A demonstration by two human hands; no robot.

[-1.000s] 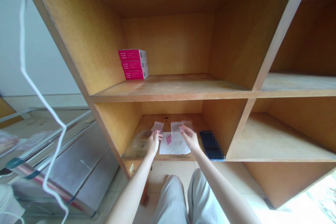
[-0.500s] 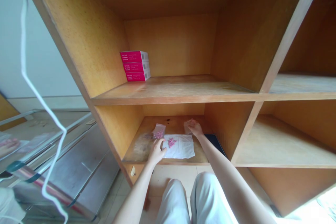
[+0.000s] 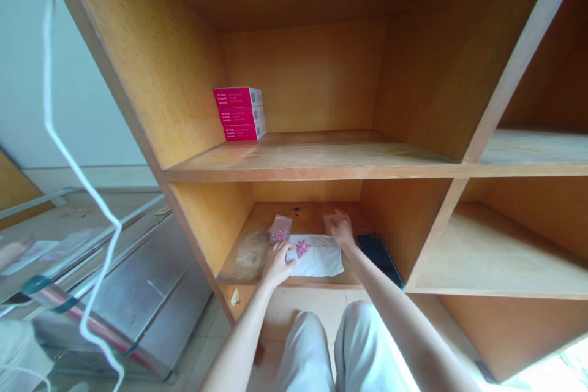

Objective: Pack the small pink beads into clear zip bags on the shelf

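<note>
On the lower shelf a white sheet (image 3: 318,262), soft-looking and creased, bears a small cluster of pink pellets (image 3: 302,248). My left hand (image 3: 277,264) rests at the sheet's left edge, thumb and index finger apart, with nothing visible between them. Just behind it lies a clear zip bag (image 3: 283,222) containing more pink pellets. My right hand (image 3: 341,228) reaches past the sheet's far right corner, fingers closed on a small clear plastic bag (image 3: 329,223). Its fingers partly cover that bag, and no pellets show in it.
A dark flat device (image 3: 380,259) lies right of the sheet, near my forearm. Three stacked pink boxes (image 3: 239,115) stand on the upper shelf (image 3: 321,150). To the left are a metal cart (image 3: 156,294), a hanging white cable (image 3: 68,156) and another person's blurred hand (image 3: 16,251).
The view has shifted slightly. My right hand has come a little lower at the small clear bag. My left hand stays at the sheet's left edge, its fingers slightly closer to the pellets.
</note>
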